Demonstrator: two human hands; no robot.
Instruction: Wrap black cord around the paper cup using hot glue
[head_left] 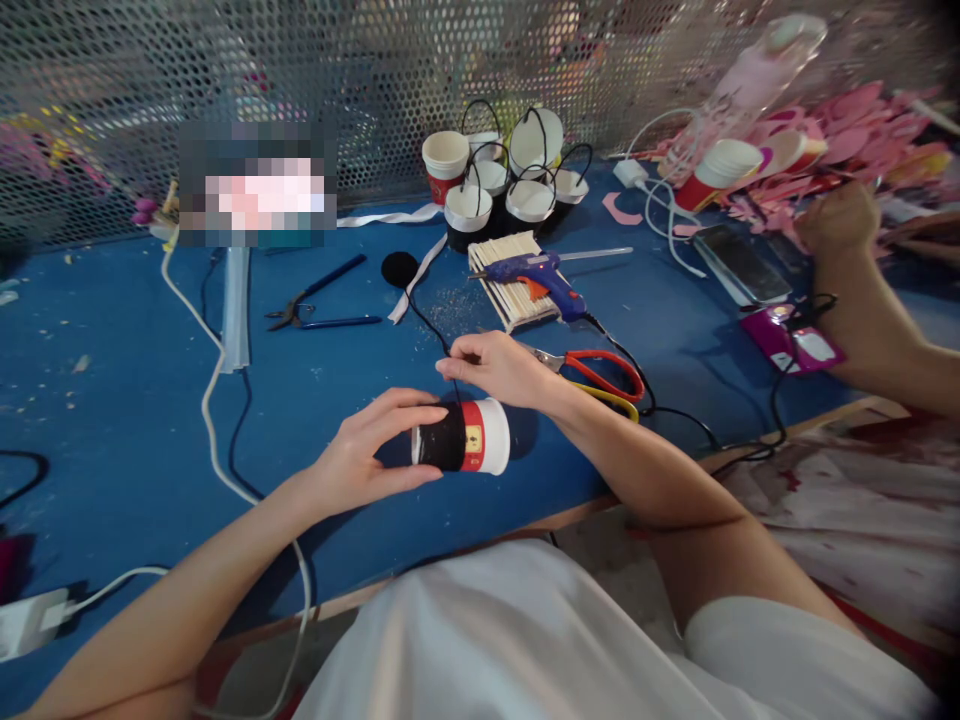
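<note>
My left hand (382,445) is closed around a paper cup (481,437) lying on its side, its white rim to the right. Black cord wraps the cup's base end, and a red printed band shows beside it. Just above the cup, my right hand (487,368) pinches a black cord (427,318) between thumb and fingers. One stretch of that cord runs down to the wrapped part; the other leads up to a round black coil (400,268) on the blue table.
A blue glue gun (532,268) rests on a stick raft (501,290). Red-handled scissors (604,372) lie right of my right hand, pliers (315,300) to the left. Cord-handled cups (529,200) stand at the back. Another person's hand (840,225) is near a phone (742,262).
</note>
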